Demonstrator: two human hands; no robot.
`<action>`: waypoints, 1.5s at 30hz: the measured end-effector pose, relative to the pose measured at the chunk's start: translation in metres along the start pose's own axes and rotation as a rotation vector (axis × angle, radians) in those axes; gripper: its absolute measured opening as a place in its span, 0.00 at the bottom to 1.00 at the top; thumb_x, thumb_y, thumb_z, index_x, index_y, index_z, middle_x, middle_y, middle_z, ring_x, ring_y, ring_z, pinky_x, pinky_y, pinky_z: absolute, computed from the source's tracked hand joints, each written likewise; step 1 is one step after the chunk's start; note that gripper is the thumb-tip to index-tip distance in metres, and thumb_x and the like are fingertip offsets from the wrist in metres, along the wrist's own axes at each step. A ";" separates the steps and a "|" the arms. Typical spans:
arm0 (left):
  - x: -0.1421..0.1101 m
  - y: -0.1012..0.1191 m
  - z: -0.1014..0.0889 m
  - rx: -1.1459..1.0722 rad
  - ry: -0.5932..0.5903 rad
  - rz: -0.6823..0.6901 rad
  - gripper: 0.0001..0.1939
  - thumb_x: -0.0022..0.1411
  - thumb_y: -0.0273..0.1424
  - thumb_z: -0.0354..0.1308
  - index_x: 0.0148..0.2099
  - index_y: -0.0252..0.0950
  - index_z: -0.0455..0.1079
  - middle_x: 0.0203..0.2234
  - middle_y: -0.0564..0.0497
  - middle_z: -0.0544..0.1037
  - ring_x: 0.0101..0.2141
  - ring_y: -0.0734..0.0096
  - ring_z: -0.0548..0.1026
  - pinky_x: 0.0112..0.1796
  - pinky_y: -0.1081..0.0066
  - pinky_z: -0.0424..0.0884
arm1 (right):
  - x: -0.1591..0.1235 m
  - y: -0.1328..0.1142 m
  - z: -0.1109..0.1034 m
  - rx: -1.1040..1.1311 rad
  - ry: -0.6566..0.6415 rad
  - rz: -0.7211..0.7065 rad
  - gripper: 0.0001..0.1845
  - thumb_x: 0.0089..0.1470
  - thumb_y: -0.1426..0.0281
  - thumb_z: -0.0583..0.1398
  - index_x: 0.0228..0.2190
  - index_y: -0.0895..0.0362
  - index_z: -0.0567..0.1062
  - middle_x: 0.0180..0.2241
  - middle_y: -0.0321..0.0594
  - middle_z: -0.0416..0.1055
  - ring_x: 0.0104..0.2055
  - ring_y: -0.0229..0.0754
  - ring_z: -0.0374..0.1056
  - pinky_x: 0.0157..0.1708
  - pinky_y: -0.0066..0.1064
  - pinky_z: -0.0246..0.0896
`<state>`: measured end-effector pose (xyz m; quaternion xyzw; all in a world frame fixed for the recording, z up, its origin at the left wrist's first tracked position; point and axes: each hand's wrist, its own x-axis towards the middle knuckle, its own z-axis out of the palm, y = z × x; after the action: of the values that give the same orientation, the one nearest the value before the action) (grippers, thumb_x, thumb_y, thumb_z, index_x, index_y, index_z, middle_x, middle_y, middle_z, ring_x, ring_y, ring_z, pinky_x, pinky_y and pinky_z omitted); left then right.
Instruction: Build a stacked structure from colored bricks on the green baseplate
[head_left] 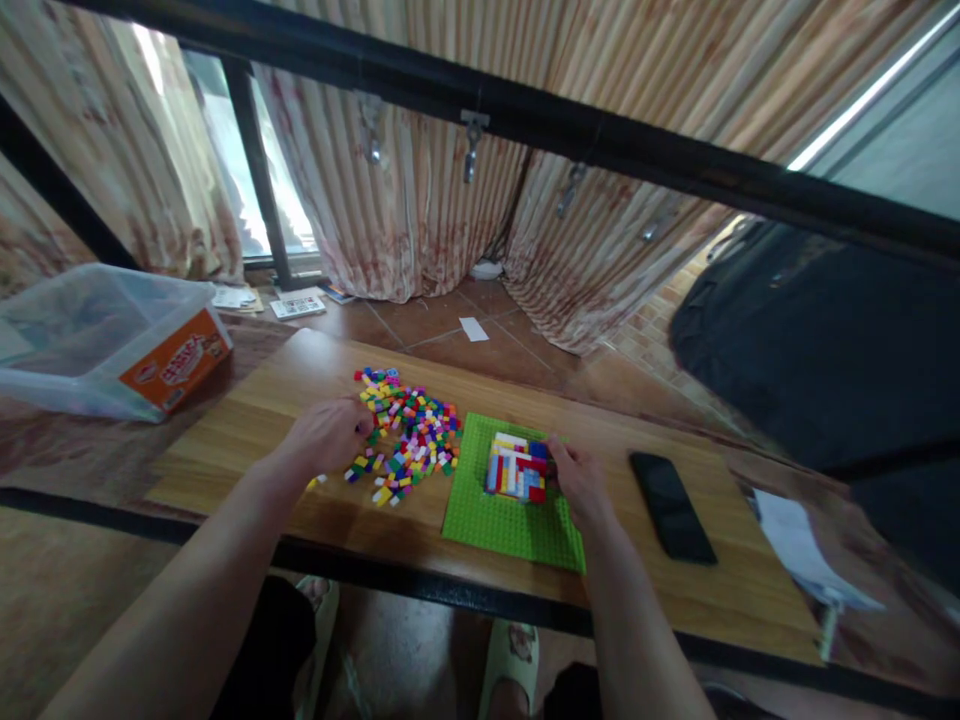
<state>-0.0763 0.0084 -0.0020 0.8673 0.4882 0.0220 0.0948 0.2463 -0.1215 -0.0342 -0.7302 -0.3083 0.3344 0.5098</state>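
A green studded baseplate [480, 520] lies on the wooden table. On it sits a low, roughly square toy-brick structure [516, 468] in white, red, blue and yellow. My right hand [581, 485] is at the structure's right side, its fingers closed against that edge; the fingertips are partly hidden. To the left of the baseplate is a spread-out pile of small loose toy bricks [412, 430] in many colours. My left hand [334, 435] is at the pile's left edge with fingers curled together. Whatever those fingers pinch is too small to make out.
A black smartphone [673, 507] lies on the table [750, 560] to the right. Beyond the left end stands a clear plastic bin [82, 340] with an orange label. Papers [802, 540] are at the right end. A dark metal bar [525, 100] with hanging clips crosses above.
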 end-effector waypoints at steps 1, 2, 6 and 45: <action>0.000 0.001 0.000 0.010 -0.005 -0.001 0.10 0.50 0.29 0.52 0.31 0.38 0.76 0.35 0.46 0.77 0.35 0.61 0.75 0.35 0.68 0.64 | 0.000 0.000 0.000 -0.007 -0.001 -0.004 0.31 0.41 0.43 0.61 0.26 0.60 0.78 0.16 0.35 0.69 0.18 0.34 0.60 0.16 0.24 0.52; 0.000 0.003 0.000 0.018 -0.012 -0.004 0.11 0.50 0.29 0.52 0.31 0.39 0.76 0.36 0.46 0.78 0.36 0.59 0.75 0.35 0.67 0.64 | 0.001 0.001 0.000 -0.012 0.000 -0.004 0.30 0.41 0.43 0.61 0.26 0.60 0.78 0.16 0.36 0.69 0.18 0.34 0.60 0.17 0.25 0.52; -0.002 0.009 -0.003 0.048 -0.028 -0.011 0.12 0.52 0.29 0.51 0.34 0.39 0.76 0.38 0.45 0.79 0.39 0.56 0.75 0.37 0.66 0.65 | 0.003 0.003 -0.001 0.001 -0.008 0.022 0.29 0.42 0.44 0.61 0.27 0.59 0.77 0.18 0.36 0.70 0.20 0.35 0.62 0.18 0.25 0.53; 0.000 0.119 0.004 -1.869 -0.282 -0.174 0.15 0.45 0.25 0.70 0.38 0.31 0.77 0.29 0.50 0.79 0.30 0.76 0.74 0.35 0.74 0.69 | -0.064 -0.042 0.047 -0.110 -0.313 -0.654 0.15 0.52 0.64 0.64 0.43 0.49 0.75 0.37 0.37 0.72 0.33 0.37 0.66 0.35 0.31 0.63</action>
<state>0.0249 -0.0526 0.0159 0.3954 0.3199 0.2920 0.8100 0.1663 -0.1342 0.0051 -0.5593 -0.6174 0.2441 0.4965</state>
